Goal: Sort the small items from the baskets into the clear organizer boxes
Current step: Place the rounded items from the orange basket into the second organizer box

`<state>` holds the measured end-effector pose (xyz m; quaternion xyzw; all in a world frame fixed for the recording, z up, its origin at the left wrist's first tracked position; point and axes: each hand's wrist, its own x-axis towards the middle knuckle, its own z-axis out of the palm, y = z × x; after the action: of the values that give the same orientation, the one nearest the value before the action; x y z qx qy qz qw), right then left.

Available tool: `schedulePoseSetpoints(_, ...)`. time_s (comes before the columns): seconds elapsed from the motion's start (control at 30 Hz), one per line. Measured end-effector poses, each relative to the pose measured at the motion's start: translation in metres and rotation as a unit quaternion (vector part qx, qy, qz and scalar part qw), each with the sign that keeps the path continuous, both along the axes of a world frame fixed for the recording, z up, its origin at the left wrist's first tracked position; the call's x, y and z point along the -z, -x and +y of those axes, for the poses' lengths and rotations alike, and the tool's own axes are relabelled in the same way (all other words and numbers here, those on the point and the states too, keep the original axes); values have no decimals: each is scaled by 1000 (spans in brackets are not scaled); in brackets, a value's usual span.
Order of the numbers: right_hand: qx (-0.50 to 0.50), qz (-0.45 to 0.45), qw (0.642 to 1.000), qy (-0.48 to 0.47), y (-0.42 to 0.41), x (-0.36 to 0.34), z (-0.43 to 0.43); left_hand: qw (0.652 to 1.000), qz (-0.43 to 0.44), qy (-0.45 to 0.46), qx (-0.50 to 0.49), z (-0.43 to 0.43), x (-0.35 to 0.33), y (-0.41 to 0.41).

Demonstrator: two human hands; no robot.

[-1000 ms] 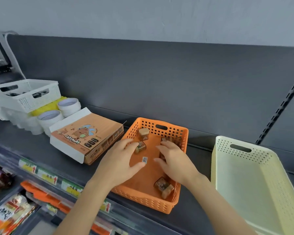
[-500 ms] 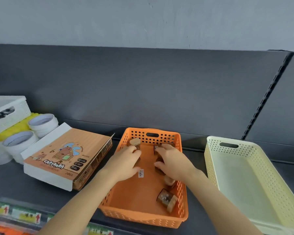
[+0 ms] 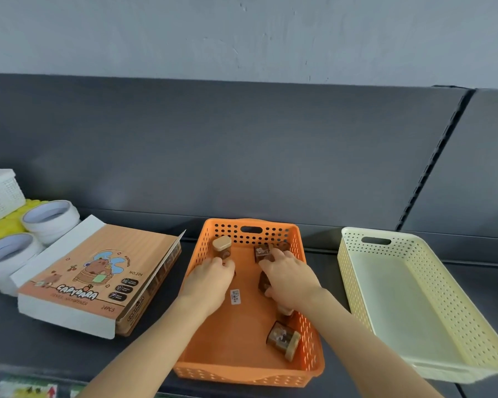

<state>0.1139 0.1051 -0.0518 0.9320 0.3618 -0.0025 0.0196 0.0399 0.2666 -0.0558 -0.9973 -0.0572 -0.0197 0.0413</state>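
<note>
My left hand (image 3: 210,285) and right hand (image 3: 289,278) knuckles-up inside the orange basket (image 3: 242,373), fingers curled down, tips hidden, can't tell if they clamp anything, small brown items (image 3: 282,338) loose around them, one half under my right palm, cream basket (image 3: 354,254) beside, white basket (image 3: 0,193) cut off at left.

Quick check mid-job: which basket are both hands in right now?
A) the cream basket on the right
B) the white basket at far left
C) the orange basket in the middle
C: the left hand and the right hand both reach inside the orange basket, among its small brown items.
</note>
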Motion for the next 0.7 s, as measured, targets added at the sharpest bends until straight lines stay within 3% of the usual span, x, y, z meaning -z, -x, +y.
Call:
schedulePoseSetpoints(0.33, 3, -11, 1000, 14, -1, 5, 1, 1000, -3, 15, 23, -2, -2, 3)
schedulePoseSetpoints(0.7, 28, 34, 978, -202, -2, -7, -3, 992, -3, 122, 32, 1, 1, -2)
